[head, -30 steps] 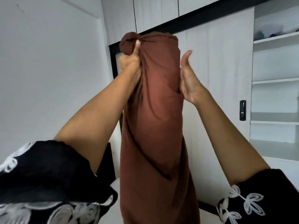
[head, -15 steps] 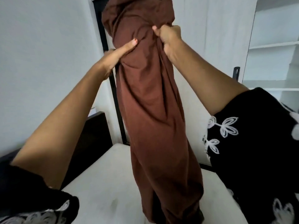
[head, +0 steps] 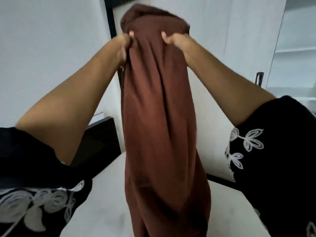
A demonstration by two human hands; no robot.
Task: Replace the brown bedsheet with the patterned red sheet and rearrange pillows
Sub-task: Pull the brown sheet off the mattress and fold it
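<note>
White walls and shelving are showing behind the bare mattress (head: 106, 212), above which the brown bedsheet (head: 159, 117) is being held bunched upright. Its top is being pinched by the left hand (head: 124, 44) and right hand (head: 172, 38) fingers, probably so it is kept gathered for removal.

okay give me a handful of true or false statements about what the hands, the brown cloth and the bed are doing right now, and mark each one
1. Both hands grip the brown cloth near its top. True: left hand and right hand pinch it on either side.
2. The cloth lies flat across the mattress. False: it is held upright, hanging down.
3. The mattress is bare and pale. True.
4. A patterned red sheet covers the bed. False: none is visible.
5. The sleeves are plain white. False: black with white leaf embroidery.
</note>
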